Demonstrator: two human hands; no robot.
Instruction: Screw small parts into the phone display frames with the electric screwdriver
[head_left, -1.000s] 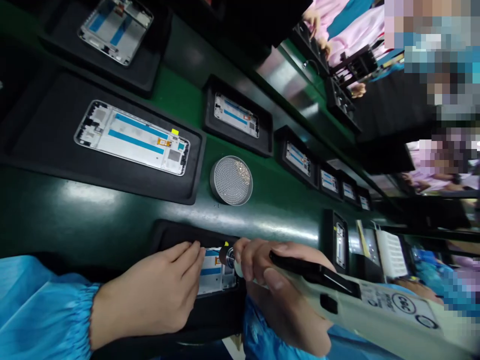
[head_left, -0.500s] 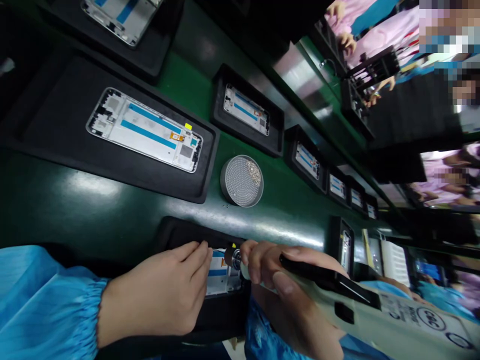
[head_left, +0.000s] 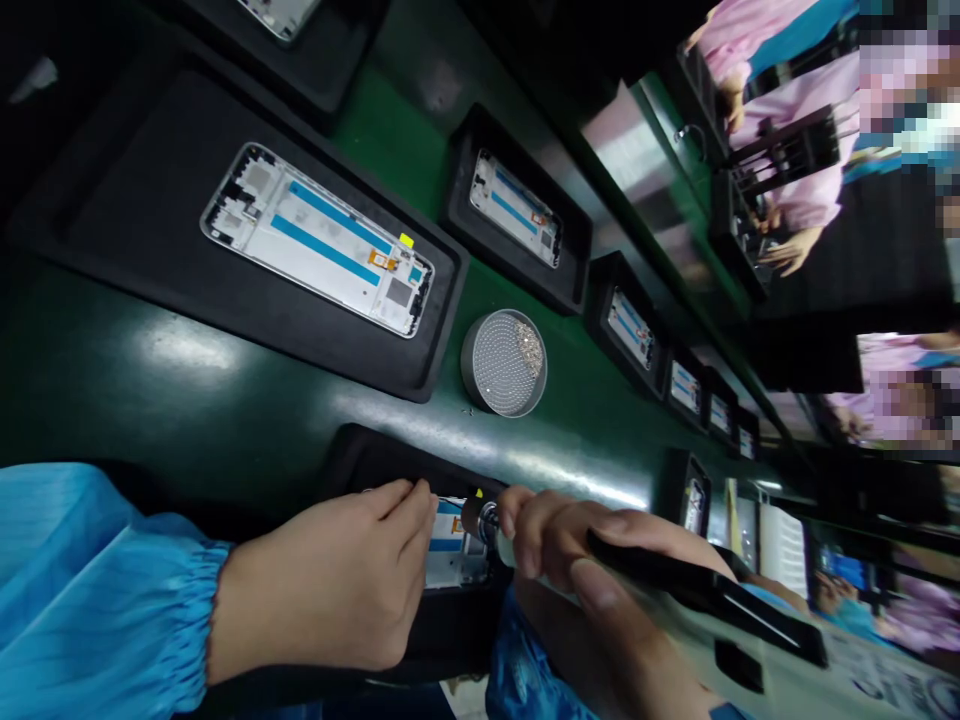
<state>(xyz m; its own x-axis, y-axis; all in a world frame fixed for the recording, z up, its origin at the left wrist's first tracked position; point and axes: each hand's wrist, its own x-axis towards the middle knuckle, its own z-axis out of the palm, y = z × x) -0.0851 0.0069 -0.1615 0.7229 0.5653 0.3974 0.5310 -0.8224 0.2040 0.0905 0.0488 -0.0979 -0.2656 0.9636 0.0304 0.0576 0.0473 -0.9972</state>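
Observation:
My right hand [head_left: 577, 545] is wrapped around a pale electric screwdriver [head_left: 697, 610] with a black lever. The screwdriver's tip end points down at the right part of a phone frame [head_left: 446, 570], which has blue strips and lies in a black tray [head_left: 375, 452] close to me. Across the left part of that frame lies my left hand [head_left: 341, 570], its fingers pressed together at the far edge; the thumb is hidden. A thin dark line runs between those fingertips and the screwdriver; I cannot tell what it is. The bit itself is out of sight.
Beyond the near tray, a round grey dish [head_left: 504, 362] holds many tiny screws [head_left: 529, 348]. Another phone frame [head_left: 322, 240] lies in a larger black tray [head_left: 135, 240]. Several more trays line the green bench [head_left: 247, 380] toward the right. Co-workers in pink sleeves [head_left: 817, 170] sit across.
The view has shifted, so the dish and trays appear farther right. Both hands keep about the same place on the phone frame, with the screwdriver still over it.

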